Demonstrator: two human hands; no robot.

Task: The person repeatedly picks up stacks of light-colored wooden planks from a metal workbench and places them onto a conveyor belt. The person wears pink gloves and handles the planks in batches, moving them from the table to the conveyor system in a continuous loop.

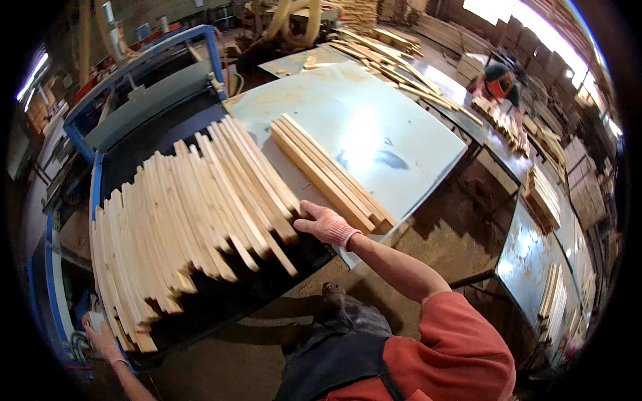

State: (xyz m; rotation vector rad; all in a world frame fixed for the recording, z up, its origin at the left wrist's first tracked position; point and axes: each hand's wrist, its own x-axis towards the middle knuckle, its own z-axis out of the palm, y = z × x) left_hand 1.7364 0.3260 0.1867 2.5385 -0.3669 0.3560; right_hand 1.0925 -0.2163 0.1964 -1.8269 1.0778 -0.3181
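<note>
Head view, and I'm looking down on a wide fan of pale wooden slats (194, 220) spread across a dark machine bed (221, 301). The right hand (328, 225), in a pinkish knit glove, rests against the near ends of the slats at the fan's right edge, fingers spread and flat, clasping nothing that I can make out. The left hand (100, 331) sits low at the fan's other end, by the blue frame (97, 180); whether it is closed on anything, I cannot tell.

The risk, as I judge it: the slat ends are ragged and overhang the bed, so an uneven push could send some sliding off to the floor.

Just beside the right hand lies a neat stack of thicker sticks (331, 177) on a pale sheet-metal table (374, 120). Sawdust covers the floor (441, 240). Further tables carry more lumber, and another person (498, 80) bends over a far bench under bright windows.
</note>
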